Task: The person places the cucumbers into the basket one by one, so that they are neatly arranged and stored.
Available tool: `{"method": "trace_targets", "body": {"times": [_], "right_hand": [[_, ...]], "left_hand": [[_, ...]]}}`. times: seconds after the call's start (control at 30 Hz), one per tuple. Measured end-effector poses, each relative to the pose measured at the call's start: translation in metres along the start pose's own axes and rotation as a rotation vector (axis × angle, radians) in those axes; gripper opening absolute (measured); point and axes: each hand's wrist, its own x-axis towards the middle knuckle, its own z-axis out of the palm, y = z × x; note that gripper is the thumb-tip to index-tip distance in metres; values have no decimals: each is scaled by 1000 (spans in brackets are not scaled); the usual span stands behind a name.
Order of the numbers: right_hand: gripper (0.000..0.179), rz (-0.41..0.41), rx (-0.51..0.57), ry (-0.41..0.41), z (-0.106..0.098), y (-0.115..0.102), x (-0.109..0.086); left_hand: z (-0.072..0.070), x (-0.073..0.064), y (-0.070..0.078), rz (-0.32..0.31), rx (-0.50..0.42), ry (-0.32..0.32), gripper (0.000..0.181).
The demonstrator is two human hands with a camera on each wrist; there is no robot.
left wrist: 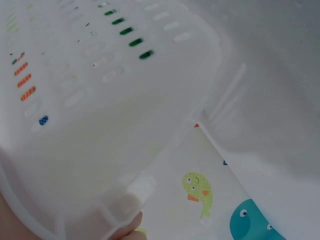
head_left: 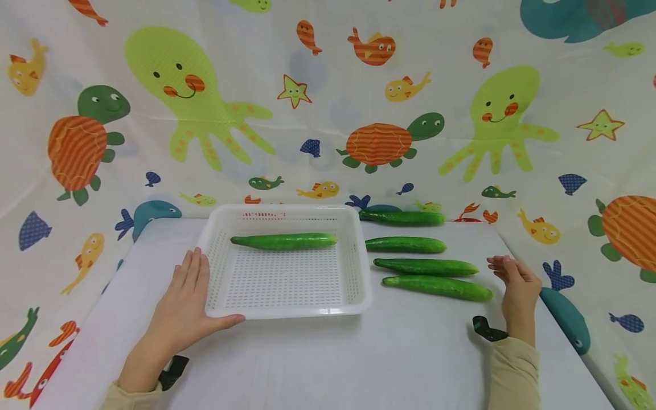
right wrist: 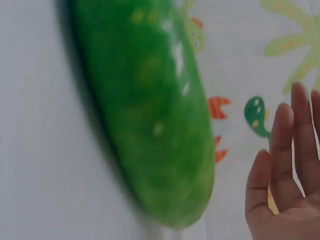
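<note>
A white perforated plastic basket (head_left: 287, 312) stands on the table, with one cucumber (head_left: 284, 241) lying crosswise toward its back. My left hand (head_left: 181, 313) rests against the basket's front left corner, fingers straight along the left side and thumb at the front rim. In the left wrist view the basket's wall (left wrist: 100, 160) fills much of the picture. Several more cucumbers lie to the right of the basket, the nearest cucumber (head_left: 438, 287) being closest to my right hand (head_left: 517, 290). That hand is just beyond its right end, fingers loosely bent, holding nothing. The right wrist view shows a cucumber (right wrist: 145, 110) large.
Beside the basket lie a back cucumber (head_left: 405, 218), a second cucumber (head_left: 407, 245) and a third cucumber (head_left: 426, 266), roughly parallel. The white table (head_left: 307, 364) extends toward me. Behind it hangs a curtain (head_left: 328, 74) printed with sea animals.
</note>
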Motion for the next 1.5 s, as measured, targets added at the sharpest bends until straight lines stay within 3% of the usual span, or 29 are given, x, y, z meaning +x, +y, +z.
{"method": "trace_targets", "body": {"times": [0.13,0.37,0.5,0.6,0.67,1.0,1.23,1.5], "right_hand": [[29,26,-23,-36,-17,11,1],[35,147,-135,-265,-37,22,3],[47,189,-353,-350,-44,21,3],[55,181,-538,-410,-48,21,4],[55,166,-602,-443,-50,22,5],[61,115,-728,-644,-52,20,1],[69,174,-829,-658,-44,19,1],[67,221,-803,-638,-45,21,1]], "left_hand": [[0,1,0,2,5,-1,141],[0,2,2,-13,-2,-19,141],[1,3,2,-16,-8,-28,141],[1,3,2,-14,-8,-24,140],[1,2,2,-14,-6,-20,140],[0,0,3,-1,4,-6,140],[0,0,2,3,0,0,139],[0,-1,1,0,1,3,140]]}}
